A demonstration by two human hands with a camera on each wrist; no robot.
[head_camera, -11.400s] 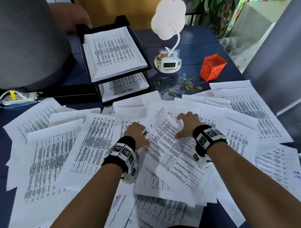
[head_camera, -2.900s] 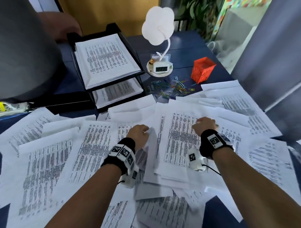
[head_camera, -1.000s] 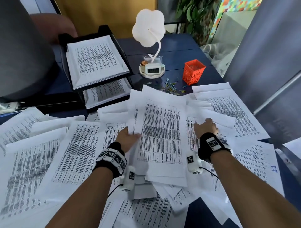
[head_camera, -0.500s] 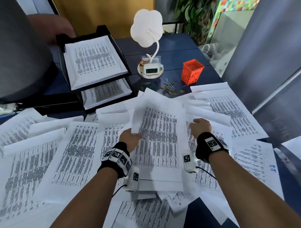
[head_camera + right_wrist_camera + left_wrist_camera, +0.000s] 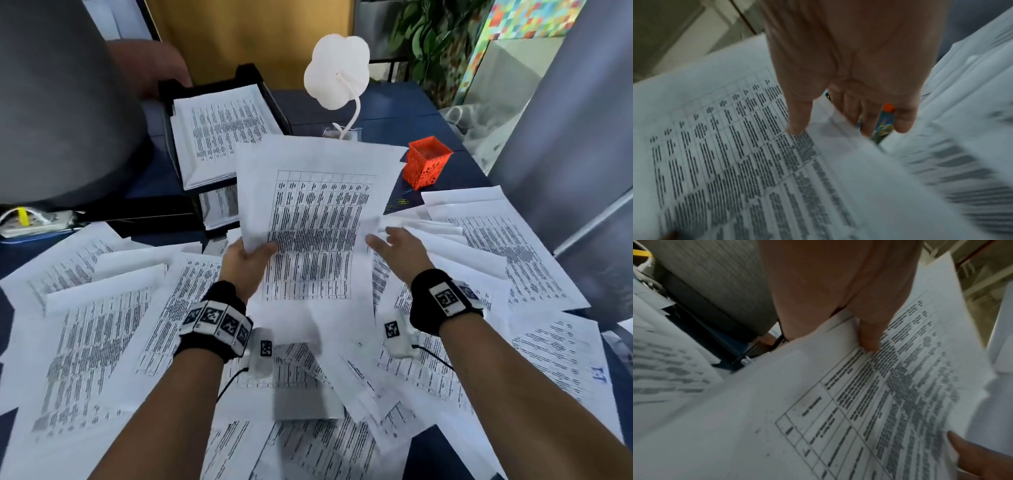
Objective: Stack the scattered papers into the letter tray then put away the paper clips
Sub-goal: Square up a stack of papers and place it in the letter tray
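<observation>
My left hand grips the left edge of a lifted stack of printed sheets, thumb on top. The stack hangs tilted above the table, just in front of the black two-tier letter tray, which holds papers on both levels. My right hand is at the stack's right edge with straight, spread fingers; its thumb lies on the top sheet. Many scattered papers cover the table around my arms. Coloured paper clips lie behind the stack, mostly hidden by it.
An orange mesh cup stands at the back right beside the clips. A white flower-shaped lamp rises behind the stack. A person in grey sits at the left, a hand by the tray's back. A power strip lies far left.
The gathered stack has come up off the pile and moved forward toward the tray in my left hand. My right hand has opened and now only touches the stack's right edge.
</observation>
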